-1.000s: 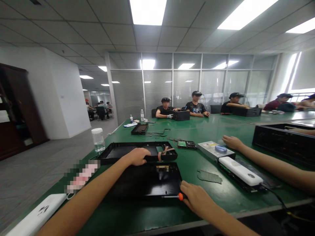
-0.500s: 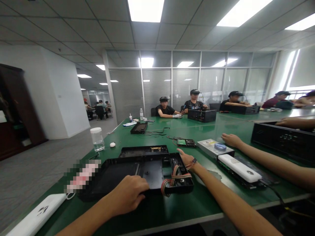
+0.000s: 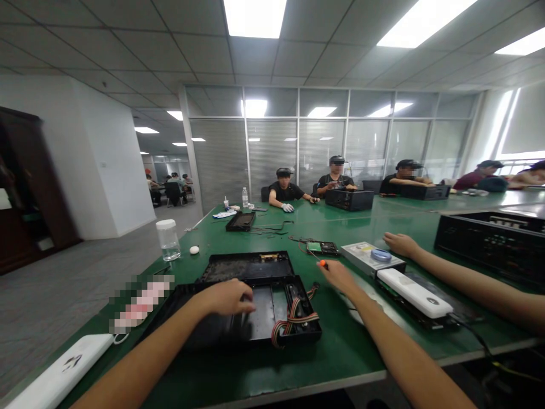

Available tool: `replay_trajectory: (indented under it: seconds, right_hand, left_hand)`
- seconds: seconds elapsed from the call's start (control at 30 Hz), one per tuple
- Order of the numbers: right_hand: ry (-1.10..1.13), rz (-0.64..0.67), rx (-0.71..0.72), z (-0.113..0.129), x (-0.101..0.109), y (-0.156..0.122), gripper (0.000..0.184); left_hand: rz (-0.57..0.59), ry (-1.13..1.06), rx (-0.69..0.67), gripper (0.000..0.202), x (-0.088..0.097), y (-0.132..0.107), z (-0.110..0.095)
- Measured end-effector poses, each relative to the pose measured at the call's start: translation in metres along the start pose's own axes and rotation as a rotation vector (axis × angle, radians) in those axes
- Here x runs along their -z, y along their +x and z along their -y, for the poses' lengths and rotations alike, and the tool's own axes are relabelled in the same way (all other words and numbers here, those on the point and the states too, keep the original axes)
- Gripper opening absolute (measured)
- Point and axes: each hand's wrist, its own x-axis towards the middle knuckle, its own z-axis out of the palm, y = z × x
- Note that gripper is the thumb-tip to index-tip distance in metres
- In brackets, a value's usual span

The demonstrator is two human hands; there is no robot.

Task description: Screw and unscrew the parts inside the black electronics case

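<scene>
A black open case [image 3: 266,321] lies before me, its far edge against a flat black panel [image 3: 238,266]. A striped ribbon cable [image 3: 293,319] hangs over the case's right end. Over the case's middle is my left hand [image 3: 227,296], thumb and fingers apart, holding nothing. To the right of the case, my right hand [image 3: 339,276] is closed on a screwdriver [image 3: 324,264]. Its orange handle end shows and its thin shaft points up and left; the rest of the handle is hidden in the palm.
At the left stand a clear jar [image 3: 169,241], a white round object [image 3: 195,250] and a white power bank [image 3: 70,369]. A circuit board [image 3: 322,247], a metal drive box [image 3: 374,258] and another white device [image 3: 413,291] lie right. A co-worker's arm [image 3: 460,270] reaches in.
My left hand has risen from the case's near edge to over its inside. My right hand has left the case's right end and now has the screwdriver. The case has shifted slightly left.
</scene>
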Motion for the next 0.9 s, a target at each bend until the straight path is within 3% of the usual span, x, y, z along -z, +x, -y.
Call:
replay_trajectory:
  seconds: [0.1,0.2,0.27,0.43,0.53,0.6,0.67,0.9]
  right_hand:
    - [0.056,0.068,0.091,0.024,-0.008,-0.007,0.041]
    - [-0.022,0.103,0.163,0.038,-0.018,-0.013,0.027]
    - [-0.089,0.100,0.203,0.038,-0.023,-0.015,0.021]
    - [-0.198,0.087,0.098,0.024,-0.025,-0.012,0.024]
    - [-0.119,0.059,0.036,0.019,-0.024,-0.007,0.028]
    - [-0.016,0.012,0.024,0.020,-0.024,-0.004,0.032]
    - [0.073,-0.024,0.024,0.022,-0.025,-0.003,0.037]
    - [0.169,-0.043,0.155,0.030,-0.025,-0.008,0.049]
  left_hand:
    - [-0.157,0.098,0.091,0.037,-0.013,0.034,0.037]
    - [-0.053,0.141,0.114,0.031,-0.030,0.058,0.062]
    - [-0.003,0.167,0.109,0.031,-0.038,0.065,0.068]
    - [-0.032,0.169,0.141,0.025,-0.038,0.061,0.055]
    - [-0.165,0.116,-0.033,0.034,-0.035,0.057,0.044]
    - [-0.200,0.114,-0.146,0.023,-0.035,0.058,0.039]
    - [-0.210,0.152,-0.175,0.010,-0.037,0.060,0.037]
    - [-0.264,0.312,-0.177,0.012,-0.046,0.062,0.043]
